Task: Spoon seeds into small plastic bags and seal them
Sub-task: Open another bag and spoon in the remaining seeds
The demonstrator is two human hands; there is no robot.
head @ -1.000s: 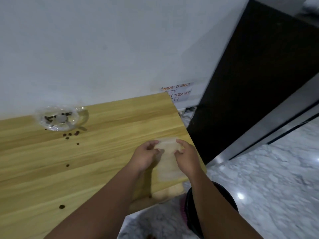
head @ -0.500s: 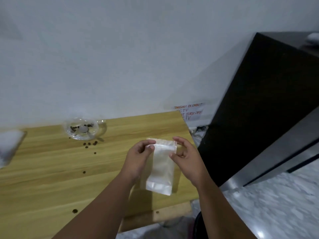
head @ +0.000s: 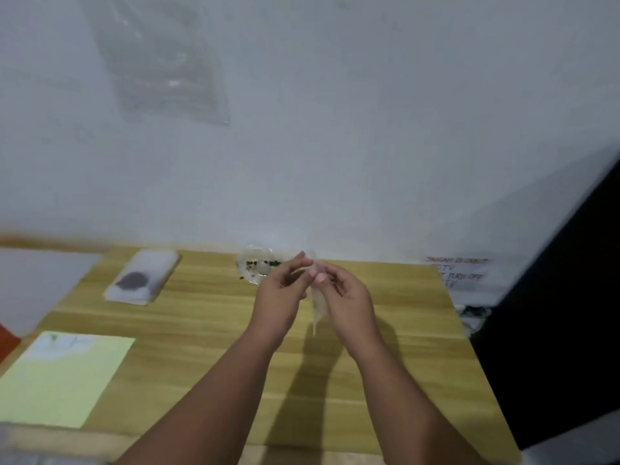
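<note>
The whole view is smeared by motion blur. The small translucent plastic bag (head: 318,305) is turned almost edge-on, so only a thin pale sliver shows; whether its mouth is open or anything is inside cannot be told. It hangs upright above the light wooden table (head: 208,317), between the two hands. The left hand (head: 280,297) and right hand (head: 345,300) both pinch its top edge between thumb and fingertips, and its lower corner tapers free below them. The left hand partly covers a clear round plastic dish (head: 253,263) of dark seeds behind it. Farther left lies a white packet (head: 141,280) with a dark patch, its detail unreadable.
</note>
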